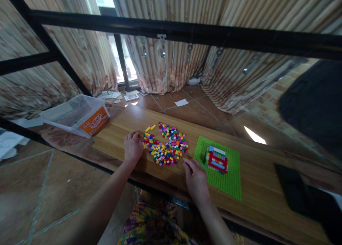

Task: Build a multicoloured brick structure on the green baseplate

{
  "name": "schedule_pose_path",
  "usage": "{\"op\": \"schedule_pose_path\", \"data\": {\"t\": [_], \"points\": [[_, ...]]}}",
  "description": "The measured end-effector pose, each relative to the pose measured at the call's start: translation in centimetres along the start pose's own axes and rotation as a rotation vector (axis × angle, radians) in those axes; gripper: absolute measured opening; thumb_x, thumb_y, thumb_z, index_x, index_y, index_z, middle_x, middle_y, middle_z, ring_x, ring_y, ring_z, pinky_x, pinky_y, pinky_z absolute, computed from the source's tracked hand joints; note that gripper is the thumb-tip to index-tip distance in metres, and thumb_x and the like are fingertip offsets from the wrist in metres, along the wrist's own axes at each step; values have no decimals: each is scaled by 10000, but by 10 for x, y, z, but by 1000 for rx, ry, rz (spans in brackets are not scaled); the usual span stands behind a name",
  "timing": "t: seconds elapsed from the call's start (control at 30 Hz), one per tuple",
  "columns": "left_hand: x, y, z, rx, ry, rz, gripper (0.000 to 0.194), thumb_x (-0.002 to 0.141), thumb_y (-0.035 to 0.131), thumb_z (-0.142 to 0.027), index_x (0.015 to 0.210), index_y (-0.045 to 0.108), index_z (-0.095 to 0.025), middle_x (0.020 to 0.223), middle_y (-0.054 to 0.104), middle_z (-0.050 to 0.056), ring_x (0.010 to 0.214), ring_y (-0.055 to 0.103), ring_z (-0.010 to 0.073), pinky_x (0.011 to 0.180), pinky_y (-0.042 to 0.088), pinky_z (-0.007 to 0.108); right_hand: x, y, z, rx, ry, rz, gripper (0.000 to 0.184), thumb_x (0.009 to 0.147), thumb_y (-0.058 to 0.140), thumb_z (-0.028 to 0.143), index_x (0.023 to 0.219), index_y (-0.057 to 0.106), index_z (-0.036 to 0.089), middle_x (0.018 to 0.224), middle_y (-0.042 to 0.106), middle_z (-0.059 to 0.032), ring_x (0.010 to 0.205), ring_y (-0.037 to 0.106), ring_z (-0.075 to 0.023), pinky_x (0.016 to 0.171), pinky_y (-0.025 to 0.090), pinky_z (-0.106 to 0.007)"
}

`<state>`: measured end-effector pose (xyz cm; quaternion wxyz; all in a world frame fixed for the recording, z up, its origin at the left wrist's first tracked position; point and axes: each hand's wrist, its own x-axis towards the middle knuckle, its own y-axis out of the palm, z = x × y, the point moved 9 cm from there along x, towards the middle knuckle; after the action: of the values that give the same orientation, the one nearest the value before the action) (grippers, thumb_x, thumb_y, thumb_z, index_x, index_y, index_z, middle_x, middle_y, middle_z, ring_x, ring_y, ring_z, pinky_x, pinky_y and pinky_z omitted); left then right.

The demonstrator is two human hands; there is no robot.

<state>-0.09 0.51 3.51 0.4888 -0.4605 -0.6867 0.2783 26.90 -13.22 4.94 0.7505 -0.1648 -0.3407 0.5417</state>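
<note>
Colourful toy building bricks (176, 145) lie in a loose, curved pile on the wooden table. At the pile's left edge is my left hand (133, 147), its fingers curled in against the bricks; what they hold, if anything, is hidden. My right hand (196, 177) is closed in a pinch between the pile and a green baseplate (229, 188); anything in the fingertips is too small to name. On the baseplate stands a small brick build (217, 159) with red, white, light blue and other colours, to the right of my right hand.
A clear plastic box (64, 125) with an orange label stands at the table's left end. Dark flat objects (291, 188) lie at the right. A black metal bar (187, 31) crosses beyond the table, before striped curtains (171, 66). Papers lie on the tiled floor.
</note>
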Motion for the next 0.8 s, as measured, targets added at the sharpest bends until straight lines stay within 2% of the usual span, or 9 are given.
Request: {"op": "schedule_pose_path", "data": {"t": [0.2,0.43,0.53,0.67,0.8], "points": [[3,1,1,15,25,-10,331,836,422,-156,1050,670,-108,1115,638,153,1047,551,293,953,431,419,-9,-26,-5,3,85,-35,220,926,463,270,942,668,192,924,699,-68,829,657,-180,761,507,-300],[4,1,1,34,41,-2,328,829,418,-162,1026,675,-111,1106,643,156,1046,554,296,947,430,423,-21,-73,-40,-73,202,-160,261,901,488,376,925,671,191,878,720,-69,742,667,-191,694,508,-306],[4,1,0,35,47,4,331,826,418,-161,1028,673,-101,1108,641,167,1052,554,300,949,428,429,-24,-92,-55,-98,250,-206,285,895,490,414,935,666,193,911,716,-84,790,663,-212,734,501,-339],[5,2,0,16,53,4,328,818,423,-155,1032,668,-111,1104,641,163,1079,547,299,960,418,433,-16,-111,-66,-111,239,-262,281,883,506,428,896,659,193,958,678,-95,875,627,-214,753,496,-341],[5,3,2,15,39,9,319,820,428,-162,1021,671,-110,1096,641,161,1078,549,299,969,413,432,1,-116,-72,-146,209,-291,282,866,519,436,837,675,203,956,647,-85,887,594,-213,765,483,-352]]}}
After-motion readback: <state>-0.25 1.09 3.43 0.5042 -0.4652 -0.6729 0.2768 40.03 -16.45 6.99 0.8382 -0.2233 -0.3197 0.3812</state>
